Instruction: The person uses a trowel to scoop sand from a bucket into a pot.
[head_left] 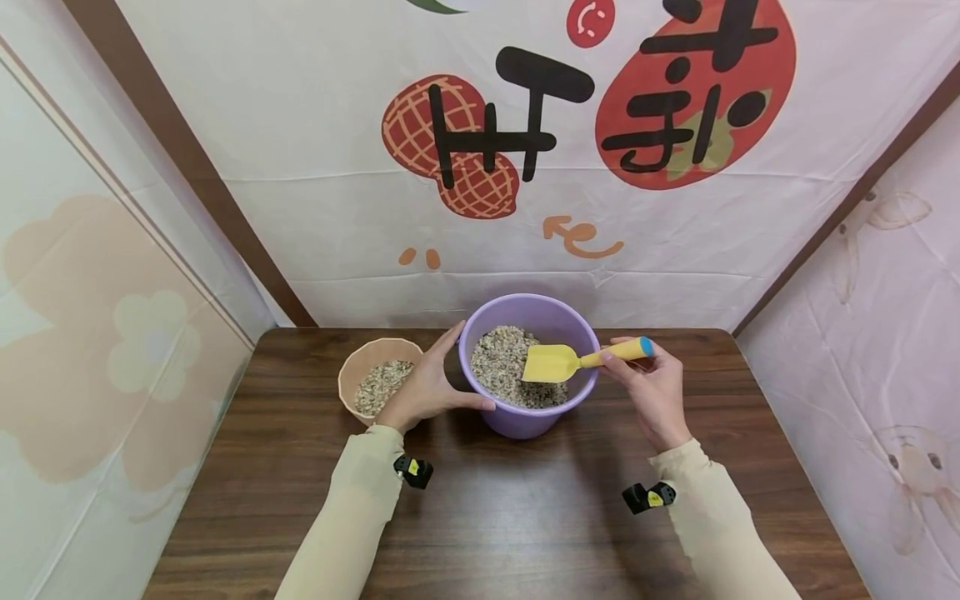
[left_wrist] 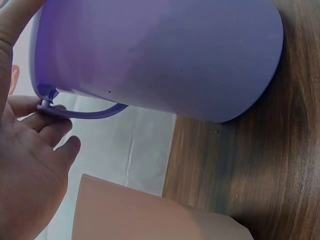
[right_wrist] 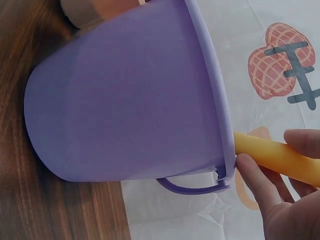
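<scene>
A purple bucket (head_left: 520, 423) filled partway with a grain-like mix (head_left: 498, 367) stands near the table's back edge. My left hand (head_left: 426, 390) grips its left side, thumb on the near rim and fingers by the handle mount, which shows in the left wrist view. My right hand (head_left: 651, 392) holds a yellow toy shovel (head_left: 550, 363) by its blue-tipped handle at the right rim. The shovel's blade sits inside the bucket's mouth, over the grains. In the right wrist view the bucket wall hides the blade, and only the yellow handle (right_wrist: 272, 155) shows.
A peach faceted bowl (head_left: 348, 375) with some of the same grains stands left of the bucket, partly behind my left hand. The brown wooden table (head_left: 495, 533) meets a printed cloth wall (head_left: 337, 250) at the back.
</scene>
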